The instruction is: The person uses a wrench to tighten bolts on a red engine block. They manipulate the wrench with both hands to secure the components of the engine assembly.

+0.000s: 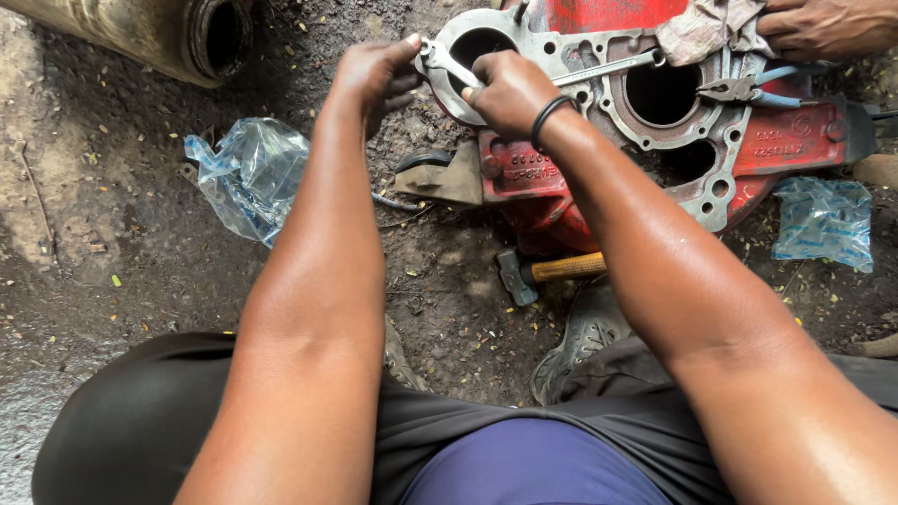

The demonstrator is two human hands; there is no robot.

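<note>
A red metal engine housing (795,140) with a silver gasket face and round bores lies on the dirt ahead of me. My right hand (510,89) grips a silver wrench (449,64) at the housing's left edge; a black band circles that wrist. My left hand (374,75) rests beside it, thumb touching the wrench's head. A second long wrench (608,67) lies across the housing face.
Blue-handled pliers (758,91) lie on the housing. Another person's hand (823,26) holds a rag (706,28) at top right. A hammer (547,271) lies by my shoe (585,332). Plastic bags sit left (248,173) and right (823,223). A pipe (159,33) lies top left.
</note>
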